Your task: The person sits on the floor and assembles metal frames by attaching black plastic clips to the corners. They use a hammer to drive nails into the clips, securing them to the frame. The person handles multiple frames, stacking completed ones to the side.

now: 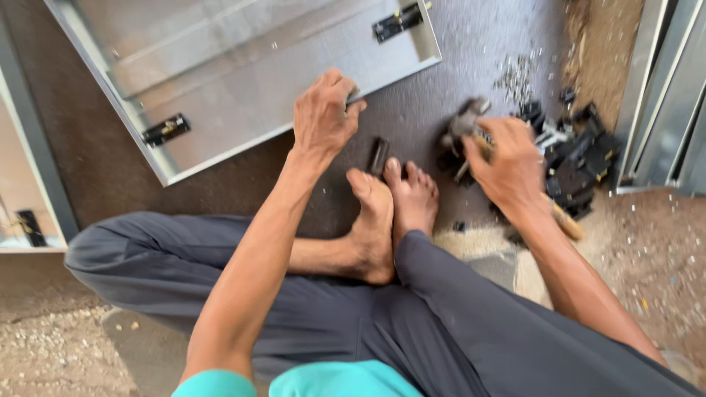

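1. We have one view only, from a camera worn on the person's head.
2. It looks steeply down over the lap and crossed legs [412, 323] to the dark floor mat [471, 59].
3. It sits close: forearms fill the middle.
4. No second view shares the scene.

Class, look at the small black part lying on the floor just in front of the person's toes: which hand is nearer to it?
Left. The left hand rests on the metal panel's edge just above-left of the small black part. The right hand holds a hammer farther right.
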